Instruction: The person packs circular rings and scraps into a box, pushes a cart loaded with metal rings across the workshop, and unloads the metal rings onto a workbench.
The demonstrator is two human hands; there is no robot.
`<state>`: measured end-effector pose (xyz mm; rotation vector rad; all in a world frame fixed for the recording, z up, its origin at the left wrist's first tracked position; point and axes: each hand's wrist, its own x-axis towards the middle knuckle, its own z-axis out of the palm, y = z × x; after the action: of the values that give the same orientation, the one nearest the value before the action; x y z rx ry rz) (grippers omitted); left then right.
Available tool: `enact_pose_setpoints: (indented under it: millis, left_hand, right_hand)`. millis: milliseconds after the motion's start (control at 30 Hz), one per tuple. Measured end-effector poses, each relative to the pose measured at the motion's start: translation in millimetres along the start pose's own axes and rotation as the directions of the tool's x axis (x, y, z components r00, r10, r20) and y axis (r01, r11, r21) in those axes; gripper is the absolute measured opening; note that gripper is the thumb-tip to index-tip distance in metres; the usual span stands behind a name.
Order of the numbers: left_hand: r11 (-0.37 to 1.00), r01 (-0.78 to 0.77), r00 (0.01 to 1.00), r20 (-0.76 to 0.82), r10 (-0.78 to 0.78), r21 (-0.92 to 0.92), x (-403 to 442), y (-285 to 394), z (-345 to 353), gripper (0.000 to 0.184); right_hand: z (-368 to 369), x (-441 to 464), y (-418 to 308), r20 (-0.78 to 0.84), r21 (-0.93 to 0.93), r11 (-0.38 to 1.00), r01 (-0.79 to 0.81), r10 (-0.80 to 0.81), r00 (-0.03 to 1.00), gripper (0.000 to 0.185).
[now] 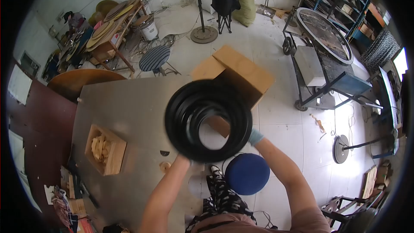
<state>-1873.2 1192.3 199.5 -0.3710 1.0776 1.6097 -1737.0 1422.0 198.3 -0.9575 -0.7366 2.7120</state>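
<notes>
A large black round part (177, 123) with stepped inner rings and an open hole in its middle is held up close to the camera. My right hand (255, 137), in a light blue-grey glove, grips its right rim. My left hand (192, 162) supports it from below at the lower left; that hand's fingers are mostly hidden behind the part. Just beyond the part stands an open cardboard box (248, 71), partly covered by it. A metal-topped table (138, 103) lies under the left side of the part.
On the table is a wooden box (116, 157) with crumpled scraps inside. A blue round stool (247, 174) stands by my legs. To the right is a wheeled cart (321, 90) carrying a big ring. A striped stool (155, 59) and a pole with a round base (204, 34) stand farther back.
</notes>
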Motion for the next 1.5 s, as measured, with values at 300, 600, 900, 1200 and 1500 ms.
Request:
enact_pose_setpoints:
  millis: [300, 600, 900, 1200, 1500]
  left_hand:
    - [0.981, -0.150, 0.944, -0.279, 0.178, 0.119, 46.0, -22.3, 16.5, 0.060]
    - [0.997, -0.049, 0.918, -0.396, 0.023, -0.054, -201.5, -172.7, -111.1, 0.039]
    - [0.948, -0.300, 0.718, -0.679, 0.153, -0.104, -294.6, -259.1, -233.1, 0.044]
    - [0.836, -0.111, -0.139, -0.842, 0.522, 0.537, -503.1, -163.3, -418.0, 0.040]
    - [0.992, 0.122, 0.021, -0.999, 0.028, 0.030, -576.6, -128.0, -770.7, 0.032]
  right_hand:
    - [-131.7, 50.5, -9.9, -0.670, -0.359, 0.843, 0.401, -0.532, 0.518, 0.021]
    - [-42.2, -71.3, 194.6, -0.252, -0.527, 0.839, 0.134, -0.304, 0.919, 0.016]
    - [125.6, -132.7, 288.3, 0.415, -0.828, 0.525, 0.197, 0.337, 0.845, 0.015]
    - [219.4, -165.2, 472.4, 0.517, -0.804, 0.162, 0.573, 0.667, 0.536, 0.018]
    - [266.3, -269.4, 558.0, 0.679, -0.365, 0.069, 0.928, 0.702, 0.215, 0.035]
